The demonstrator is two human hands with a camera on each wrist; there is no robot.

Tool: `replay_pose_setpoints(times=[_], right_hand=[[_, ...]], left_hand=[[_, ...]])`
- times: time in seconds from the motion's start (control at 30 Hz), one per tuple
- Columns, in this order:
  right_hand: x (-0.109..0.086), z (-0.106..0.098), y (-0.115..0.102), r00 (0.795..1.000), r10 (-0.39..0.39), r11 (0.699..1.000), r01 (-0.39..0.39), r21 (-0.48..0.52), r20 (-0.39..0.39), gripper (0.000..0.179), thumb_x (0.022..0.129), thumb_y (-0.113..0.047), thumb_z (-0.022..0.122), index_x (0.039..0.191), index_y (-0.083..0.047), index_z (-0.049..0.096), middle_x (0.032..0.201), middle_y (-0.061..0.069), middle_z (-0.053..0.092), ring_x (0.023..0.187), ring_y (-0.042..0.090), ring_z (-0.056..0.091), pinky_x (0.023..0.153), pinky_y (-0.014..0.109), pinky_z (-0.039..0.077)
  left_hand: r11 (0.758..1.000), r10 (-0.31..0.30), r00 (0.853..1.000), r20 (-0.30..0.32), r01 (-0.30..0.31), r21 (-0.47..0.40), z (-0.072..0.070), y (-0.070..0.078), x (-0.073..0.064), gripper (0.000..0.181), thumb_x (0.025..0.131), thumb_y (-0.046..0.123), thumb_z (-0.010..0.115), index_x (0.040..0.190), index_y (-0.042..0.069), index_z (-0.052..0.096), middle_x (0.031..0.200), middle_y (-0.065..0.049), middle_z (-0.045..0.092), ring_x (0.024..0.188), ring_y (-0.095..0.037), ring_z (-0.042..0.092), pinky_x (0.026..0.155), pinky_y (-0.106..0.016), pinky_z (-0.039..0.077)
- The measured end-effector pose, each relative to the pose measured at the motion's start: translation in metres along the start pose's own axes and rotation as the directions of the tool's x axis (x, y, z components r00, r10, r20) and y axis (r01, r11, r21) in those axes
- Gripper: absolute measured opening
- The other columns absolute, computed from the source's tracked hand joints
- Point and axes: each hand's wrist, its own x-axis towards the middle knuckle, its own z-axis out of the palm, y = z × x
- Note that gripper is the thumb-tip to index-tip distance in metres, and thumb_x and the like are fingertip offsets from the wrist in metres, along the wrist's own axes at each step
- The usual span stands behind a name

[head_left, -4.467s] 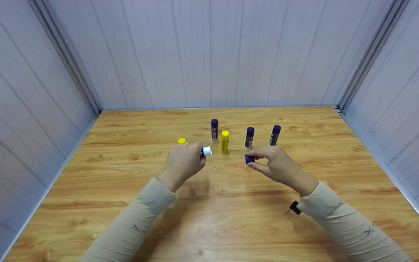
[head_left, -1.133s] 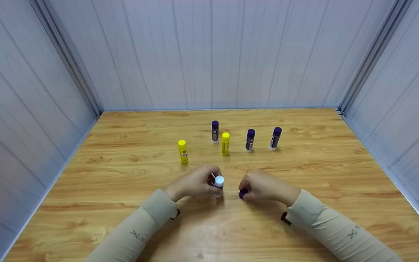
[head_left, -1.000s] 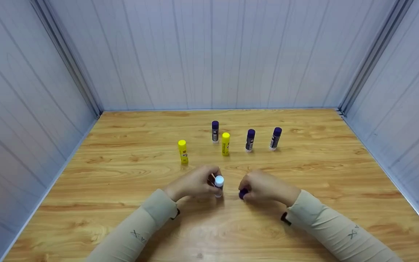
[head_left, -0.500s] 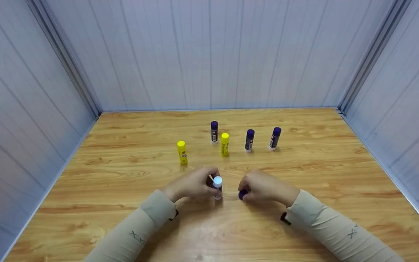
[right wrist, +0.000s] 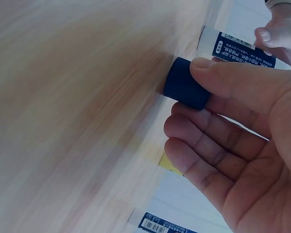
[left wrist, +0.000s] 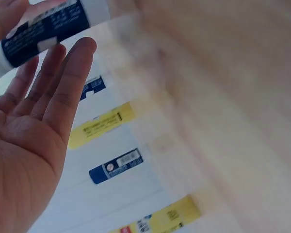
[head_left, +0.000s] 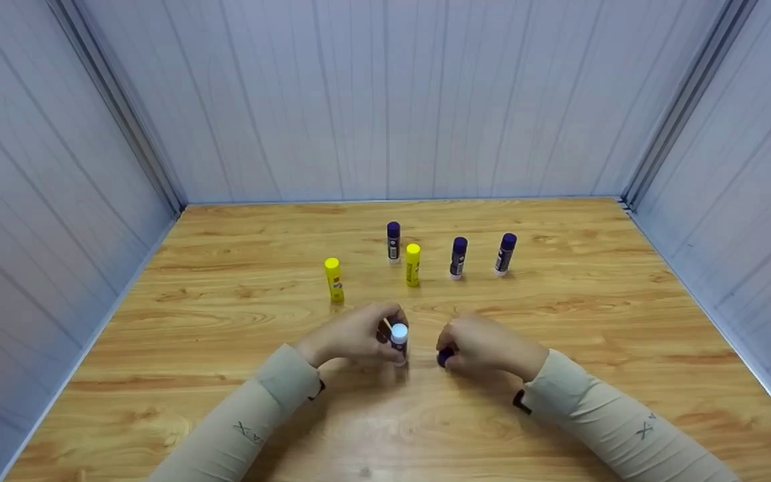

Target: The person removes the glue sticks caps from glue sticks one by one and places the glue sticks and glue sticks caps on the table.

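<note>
In the head view my left hand (head_left: pixel 352 335) curves its thumb and fingers round a glue stick (head_left: pixel 399 335) that stands upright on the wooden table. It has a dark blue label and white at both ends, with no cap on it. In the left wrist view its fingertips (left wrist: pixel 58 53) lie right along the lower edge of the stick. My right hand (head_left: pixel 486 345) pinches a dark blue glue stick cap (right wrist: pixel 184 85) between thumb and fingers, close over the tabletop. A small gap separates the cap from the uncapped stick.
Two yellow glue sticks (head_left: pixel 334 281) (head_left: pixel 413 266) stand upright beyond my hands. Three dark blue capped glue sticks (head_left: pixel 393 242) (head_left: pixel 458 258) (head_left: pixel 504 254) stand behind and to the right. Pale panel walls (head_left: pixel 385 100) bound the table (head_left: pixel 225 268) at the back and sides.
From beside the standing sticks, both hands have come down and nearer the body, bringing the glue stick and cap. The stick, tilted before, now stands upright. The last second shows barely any movement.
</note>
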Motion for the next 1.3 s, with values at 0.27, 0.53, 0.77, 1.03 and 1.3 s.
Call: replay_pose_setpoints(times=[0.27,0.53,0.77,1.03,1.3], right_hand=[[-0.002,0.003,-0.002,0.999,0.032,0.999,-0.032,-0.004,-0.004,0.008,0.088,-0.003,0.078,0.085,-0.010,0.080,0.073,-0.005,0.069,0.062,0.006,0.049,0.060,0.024,0.042],[-0.002,0.002,-0.004,0.998,0.063,0.998,-0.063,-0.006,0.003,0.006,0.090,-0.005,0.079,0.092,-0.009,0.083,0.078,-0.002,0.073,0.065,0.008,0.055,0.063,0.026,0.048],[-0.002,0.001,-0.004,0.998,0.062,0.998,-0.062,-0.020,0.002,0.005,0.089,-0.005,0.080,0.091,-0.008,0.083,0.078,-0.002,0.074,0.066,0.007,0.054,0.064,0.026,0.048],[-0.002,0.001,-0.004,0.999,0.037,0.999,-0.038,-0.033,-0.009,0.004,0.089,-0.006,0.080,0.090,-0.009,0.083,0.077,-0.002,0.073,0.065,0.006,0.051,0.064,0.026,0.046],[-0.001,0.000,-0.005,0.998,0.065,0.998,-0.065,-0.020,0.004,0.004,0.090,-0.007,0.081,0.092,-0.010,0.083,0.078,-0.003,0.074,0.066,0.007,0.053,0.067,0.027,0.048]], left_hand=[[0.999,0.045,0.999,0.015,-0.045,-0.004,-0.028,0.013,-0.011,0.043,0.091,0.018,0.089,0.126,0.007,0.067,0.123,-0.007,0.071,0.119,-0.033,0.071,0.108,-0.047,0.057],[0.997,0.081,0.974,-0.211,-0.080,0.011,-0.061,0.024,-0.019,0.032,0.099,0.017,0.081,0.125,0.003,0.069,0.126,-0.014,0.072,0.121,-0.032,0.070,0.111,-0.051,0.056],[0.995,0.089,0.908,-0.410,-0.062,0.078,-0.080,0.015,-0.022,0.034,0.100,0.016,0.080,0.128,0.002,0.068,0.131,-0.015,0.071,0.125,-0.034,0.068,0.112,-0.054,0.056],[0.998,0.003,0.874,-0.486,0.028,0.057,-0.093,-0.011,-0.019,0.051,0.100,0.018,0.081,0.143,-0.001,0.061,0.146,-0.021,0.065,0.139,-0.038,0.061,0.119,-0.053,0.049],[0.992,-0.125,0.884,-0.450,0.118,-0.043,-0.097,-0.037,-0.018,0.063,0.099,0.022,0.082,0.152,0.000,0.053,0.156,-0.022,0.057,0.147,-0.042,0.054,0.121,-0.058,0.046]])
